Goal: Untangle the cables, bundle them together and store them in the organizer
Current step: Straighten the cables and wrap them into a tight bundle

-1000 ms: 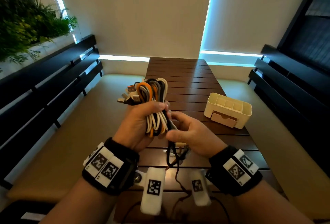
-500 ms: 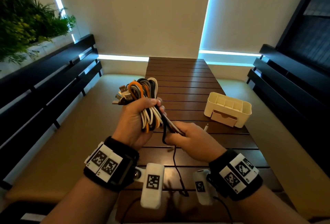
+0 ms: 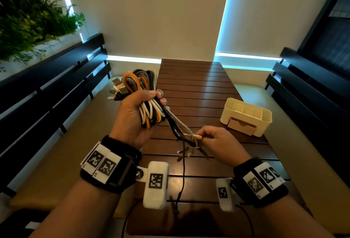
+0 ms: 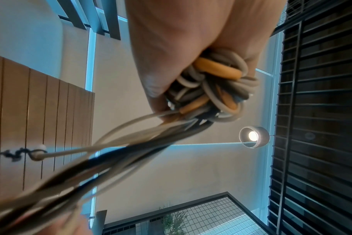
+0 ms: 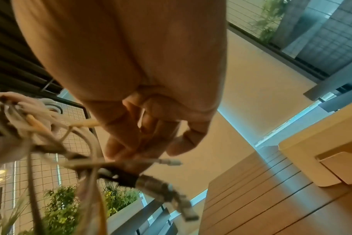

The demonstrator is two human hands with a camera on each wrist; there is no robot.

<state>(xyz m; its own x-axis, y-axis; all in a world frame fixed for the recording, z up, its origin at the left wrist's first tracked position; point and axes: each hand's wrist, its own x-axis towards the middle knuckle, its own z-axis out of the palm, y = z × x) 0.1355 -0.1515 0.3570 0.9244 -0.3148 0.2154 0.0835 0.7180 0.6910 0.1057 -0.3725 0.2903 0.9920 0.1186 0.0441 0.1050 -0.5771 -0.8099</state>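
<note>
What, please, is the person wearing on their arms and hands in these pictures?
Both forearms are bare, with no sleeves or gloves. Each wrist carries a black band: left band, right band. White blocks printed with black square-pattern markers sit on each band. A white camera housing, also marked, juts from each band: left housing, right housing. Thin black leads hang below them.

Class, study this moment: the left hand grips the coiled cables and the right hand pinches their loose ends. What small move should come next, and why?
Probably the right hand should wind the loose ends around the cable bundle that the left hand grips. The ends trail free above the table, and the organizer stands apart with no cables in it, so bundling seems unfinished.
</note>
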